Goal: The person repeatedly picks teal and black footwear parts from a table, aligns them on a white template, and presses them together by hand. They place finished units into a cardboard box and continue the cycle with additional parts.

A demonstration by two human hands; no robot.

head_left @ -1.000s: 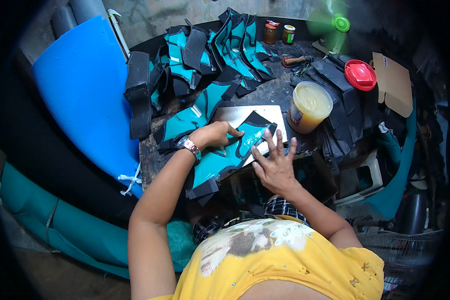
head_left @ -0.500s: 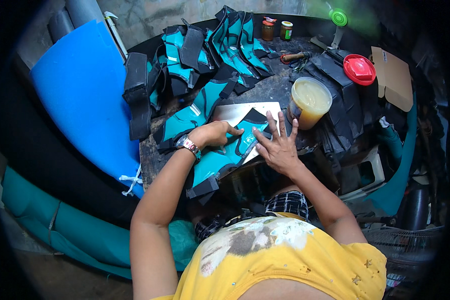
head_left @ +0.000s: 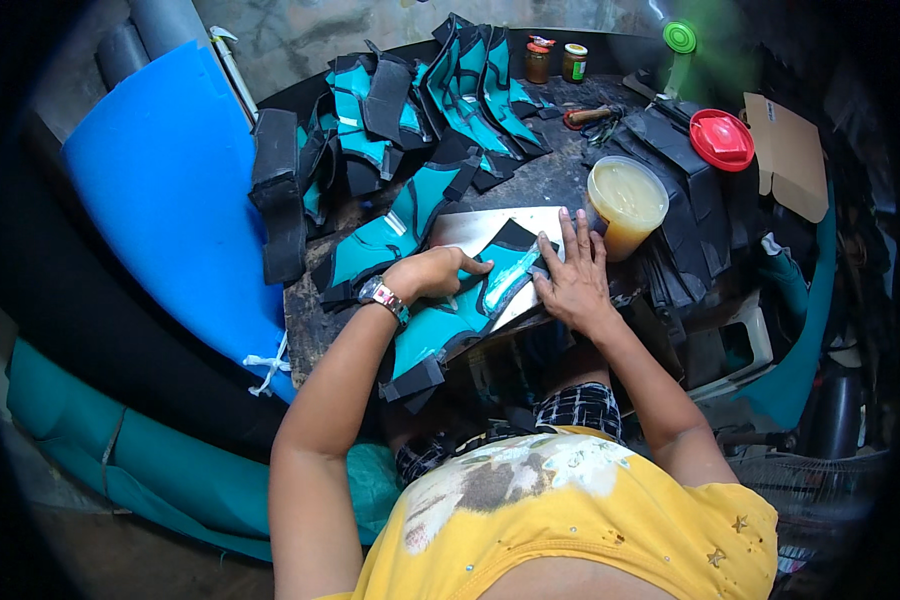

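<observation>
A teal and black shoe piece [head_left: 440, 325] lies across a metal plate [head_left: 475, 225] at the near edge of the worktable. My left hand [head_left: 432, 272], with a watch on the wrist, is curled on the piece's middle and holds it down. To its right, my right hand [head_left: 573, 275] lies flat with fingers spread on the piece's black-edged end. I cannot tell whether the left fingers hold a small tool.
An open tub of yellowish glue [head_left: 627, 200] stands just beyond my right hand, with its red lid [head_left: 722, 140] farther right. Several more teal and black pieces [head_left: 450, 90] are stacked at the back. A blue foam sheet [head_left: 160, 190] leans at the left. Two jars [head_left: 553, 62] stand at the back.
My right hand has slid forward, farther onto the piece toward the glue tub. My left hand has stayed in place on the piece.
</observation>
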